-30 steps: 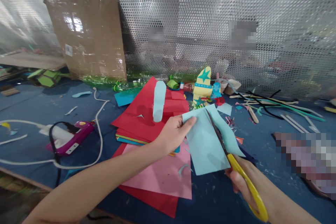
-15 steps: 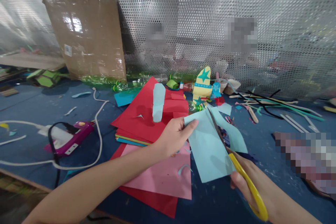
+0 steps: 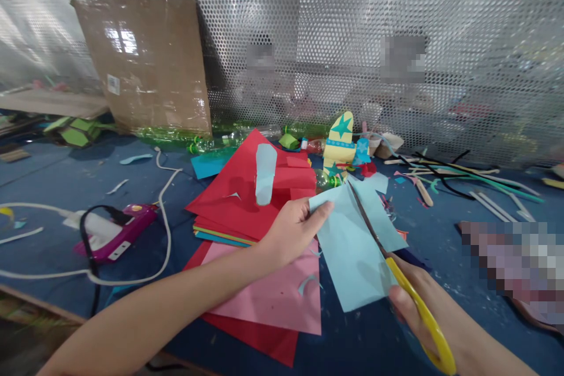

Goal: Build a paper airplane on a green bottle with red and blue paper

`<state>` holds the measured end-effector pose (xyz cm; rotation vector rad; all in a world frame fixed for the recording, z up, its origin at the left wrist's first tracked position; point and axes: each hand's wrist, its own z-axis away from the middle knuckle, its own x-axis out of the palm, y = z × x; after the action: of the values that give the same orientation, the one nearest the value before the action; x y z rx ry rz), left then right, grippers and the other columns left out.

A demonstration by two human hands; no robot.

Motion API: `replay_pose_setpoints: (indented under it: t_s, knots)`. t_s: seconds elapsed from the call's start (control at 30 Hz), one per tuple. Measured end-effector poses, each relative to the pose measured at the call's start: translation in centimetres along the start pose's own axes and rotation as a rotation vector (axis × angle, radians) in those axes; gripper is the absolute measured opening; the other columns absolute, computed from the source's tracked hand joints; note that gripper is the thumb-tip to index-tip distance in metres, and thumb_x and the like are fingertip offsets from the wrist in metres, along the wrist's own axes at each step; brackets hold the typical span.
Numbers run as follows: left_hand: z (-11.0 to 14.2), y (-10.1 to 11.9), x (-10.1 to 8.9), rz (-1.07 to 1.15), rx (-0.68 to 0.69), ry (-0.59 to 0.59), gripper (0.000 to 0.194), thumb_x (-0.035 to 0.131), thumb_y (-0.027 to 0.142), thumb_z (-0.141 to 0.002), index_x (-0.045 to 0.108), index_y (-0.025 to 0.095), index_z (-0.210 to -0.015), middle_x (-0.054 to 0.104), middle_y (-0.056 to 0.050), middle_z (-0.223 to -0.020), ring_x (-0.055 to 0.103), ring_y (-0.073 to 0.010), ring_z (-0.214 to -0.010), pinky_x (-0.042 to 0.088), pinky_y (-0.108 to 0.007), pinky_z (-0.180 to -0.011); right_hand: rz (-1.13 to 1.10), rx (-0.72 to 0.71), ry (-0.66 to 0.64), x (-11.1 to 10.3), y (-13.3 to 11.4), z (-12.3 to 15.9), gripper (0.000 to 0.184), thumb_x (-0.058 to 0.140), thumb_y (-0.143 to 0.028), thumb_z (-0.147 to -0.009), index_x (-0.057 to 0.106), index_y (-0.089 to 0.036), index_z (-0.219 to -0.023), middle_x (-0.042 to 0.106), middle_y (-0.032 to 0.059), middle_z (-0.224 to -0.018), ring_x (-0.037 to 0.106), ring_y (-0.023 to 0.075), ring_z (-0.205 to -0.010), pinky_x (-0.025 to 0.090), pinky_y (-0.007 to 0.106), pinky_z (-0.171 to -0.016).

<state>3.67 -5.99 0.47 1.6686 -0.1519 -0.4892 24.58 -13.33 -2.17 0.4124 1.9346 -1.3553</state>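
A light blue sheet of paper (image 3: pixel 352 252) is pinched at its upper left edge by my left hand (image 3: pixel 293 229), thumb on top. My right hand (image 3: pixel 418 294) grips yellow-handled scissors (image 3: pixel 418 299). Their dark blades lie along the sheet, with a strip of the same paper on the right side of the blades. Beneath my left forearm is pink paper (image 3: pixel 273 299) over red paper. Beyond my left hand, a red stack (image 3: pixel 233 188) carries a red-wrapped bottle (image 3: pixel 295 179) with a rounded light blue piece (image 3: pixel 266 173) standing against it.
A purple power strip (image 3: pixel 127 232) with white and black cords lies at left. Cardboard (image 3: pixel 150 64) leans on the perforated metal screen (image 3: pixel 335 29). A yellow paper-covered bottle (image 3: pixel 339 150) with stars stands behind the sheet. Sticks and straws (image 3: pixel 471 173) lie at right.
The strip right of the blades has flattened and lowered; it stood curled up before. Both hands and the scissors stay nearly in place.
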Motion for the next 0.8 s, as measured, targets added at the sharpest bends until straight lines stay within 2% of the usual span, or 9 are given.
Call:
replay_pose_setpoints:
  t_s: [0.13,0.27,0.47,0.8]
  knots:
    - [0.15,0.14,0.26,0.062,-0.036,0.01,0.04,0.046,0.05,-0.087,0.053,0.017,-0.065,0.043,0.003,-0.053,0.039,-0.0101,-0.048,0.028,-0.023,-0.045,-0.019,0.023,0.025,0.0,-0.18,-0.08,0.057,0.02,-0.073,-0.085,0.036,-0.025,-0.06,0.044,-0.0035,-0.048,0.038,0.0116,-0.038,0.034,0.025,-0.036]
    - [0.19,0.2,0.32,0.094,-0.043,0.014,0.039,0.049,0.05,-0.086,0.058,0.017,-0.067,0.052,0.0,-0.055,0.05,-0.0122,-0.052,0.035,-0.022,-0.045,-0.076,0.049,-0.004,0.01,-0.21,-0.14,0.058,0.022,-0.075,-0.084,0.04,-0.024,-0.062,0.042,-0.0042,-0.045,0.036,0.0114,-0.037,0.032,0.024,-0.034]
    - [0.12,0.04,0.31,0.125,-0.032,0.012,0.04,0.05,0.051,-0.086,0.058,0.017,-0.066,0.05,0.001,-0.051,0.052,-0.013,-0.052,0.036,-0.023,-0.046,-0.106,0.076,0.015,0.04,-0.26,-0.12,0.06,0.027,-0.075,-0.083,0.053,-0.022,-0.074,0.04,-0.005,-0.047,0.032,0.0107,-0.037,0.03,0.023,-0.032]
    - [0.09,-0.39,0.57,0.171,-0.06,0.026,0.04,0.051,0.052,-0.084,0.055,0.017,-0.065,0.048,0.002,-0.051,0.051,-0.013,-0.054,0.037,-0.023,-0.047,-0.22,0.15,-0.069,0.6,0.69,0.43,0.064,0.028,-0.077,-0.081,0.055,-0.02,-0.087,0.036,-0.0073,-0.043,0.031,0.0097,-0.031,0.027,0.021,-0.027]
